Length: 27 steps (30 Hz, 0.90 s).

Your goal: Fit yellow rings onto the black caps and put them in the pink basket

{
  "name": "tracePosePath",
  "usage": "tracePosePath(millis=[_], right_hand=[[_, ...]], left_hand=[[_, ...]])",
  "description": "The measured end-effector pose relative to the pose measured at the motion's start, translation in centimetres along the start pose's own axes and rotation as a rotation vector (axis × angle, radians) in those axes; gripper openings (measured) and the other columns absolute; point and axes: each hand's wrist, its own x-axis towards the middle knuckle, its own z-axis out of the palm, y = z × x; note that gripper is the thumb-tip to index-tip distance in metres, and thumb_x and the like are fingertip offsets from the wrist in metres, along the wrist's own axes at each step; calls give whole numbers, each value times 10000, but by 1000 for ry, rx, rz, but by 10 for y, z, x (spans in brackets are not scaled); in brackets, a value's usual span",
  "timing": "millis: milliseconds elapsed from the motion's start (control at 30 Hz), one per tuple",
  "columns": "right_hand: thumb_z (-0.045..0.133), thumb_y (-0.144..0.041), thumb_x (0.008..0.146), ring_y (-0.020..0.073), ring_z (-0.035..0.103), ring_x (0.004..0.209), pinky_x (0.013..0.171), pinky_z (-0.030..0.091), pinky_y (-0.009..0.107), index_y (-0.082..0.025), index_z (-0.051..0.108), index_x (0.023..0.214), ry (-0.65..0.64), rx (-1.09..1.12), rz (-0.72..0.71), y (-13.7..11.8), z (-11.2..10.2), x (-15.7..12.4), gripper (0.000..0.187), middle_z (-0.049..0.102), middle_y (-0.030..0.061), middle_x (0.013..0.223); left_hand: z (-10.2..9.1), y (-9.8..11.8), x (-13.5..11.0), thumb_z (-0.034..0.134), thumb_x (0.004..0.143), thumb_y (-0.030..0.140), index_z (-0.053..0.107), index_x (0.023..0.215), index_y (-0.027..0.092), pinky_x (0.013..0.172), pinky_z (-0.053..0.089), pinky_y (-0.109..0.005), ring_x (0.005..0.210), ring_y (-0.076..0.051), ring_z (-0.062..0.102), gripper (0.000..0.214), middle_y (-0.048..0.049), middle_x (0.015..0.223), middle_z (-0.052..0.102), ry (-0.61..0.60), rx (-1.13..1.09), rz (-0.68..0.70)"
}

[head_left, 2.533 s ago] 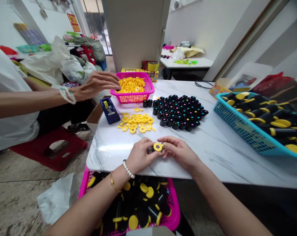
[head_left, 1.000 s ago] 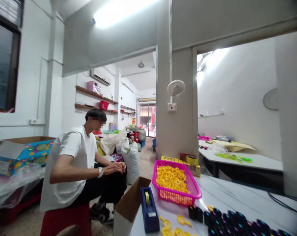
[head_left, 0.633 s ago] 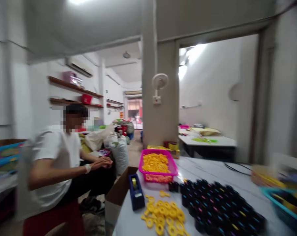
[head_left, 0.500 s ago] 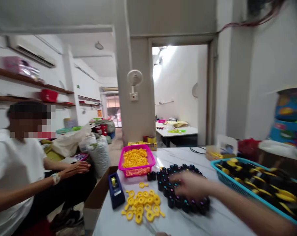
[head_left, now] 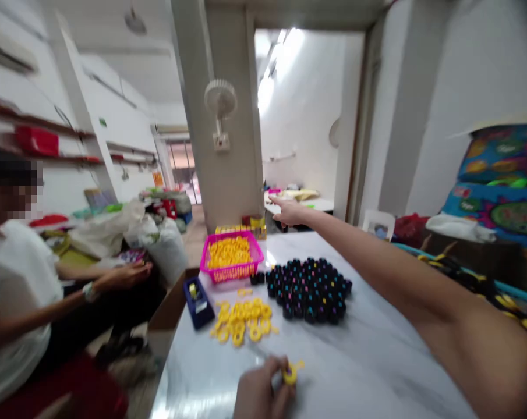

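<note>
Low over the near part of the table, my left hand [head_left: 265, 389] pinches a yellow ring with a small tab [head_left: 290, 373] between thumb and fingers. My right hand [head_left: 289, 211] is raised at the end of the outstretched arm, above the far table edge. Its index finger extends to the left, and nothing shows in it. Below that arm stands a dense group of black cylindrical pieces [head_left: 309, 291] with small coloured dots on top. Left of them lies a loose pile of similar yellow rings [head_left: 243, 320].
A pink basket [head_left: 232, 273] of yellow rings stands at the far left, near a blue tape dispenser [head_left: 198, 305]. A teal basket [head_left: 503, 285] with black and yellow pieces is at right, partly behind my arm. A person in a white shirt [head_left: 23, 273] sits at left.
My right hand has risen from the black pieces to beyond the table's far edge. My left hand has come into fuller view with a yellow ring. The camera view has tilted down.
</note>
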Motion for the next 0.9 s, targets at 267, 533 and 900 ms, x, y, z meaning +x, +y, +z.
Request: tracePosePath(millis=[267,533,900], right_hand=[[541,-391,858,102,541,431,349,397,192,-155,658,1050,-435,539,599,4,83,-262,326,630,11,632],[685,-393,755,130,625,542,517,526,250,-105,656,977,-511,880,719,32,129,-266,365,686,54,706],[744,-365,686,61,454,354,312,362,145,-208,441,784,-824,924,646,33,155,-225,355,527,-100,526]], left_hand=[[4,-17,-14,574,790,247,571,1089,229,616,423,-226,608,-116,568,300,22,792,665,-51,-102,3],[6,-15,-14,555,830,288,590,1136,214,600,395,-209,591,-108,538,317,10,755,651,-47,-16,41],[4,-16,-8,571,823,232,599,1183,266,664,387,-207,718,-126,562,363,7,914,682,-110,-35,81]])
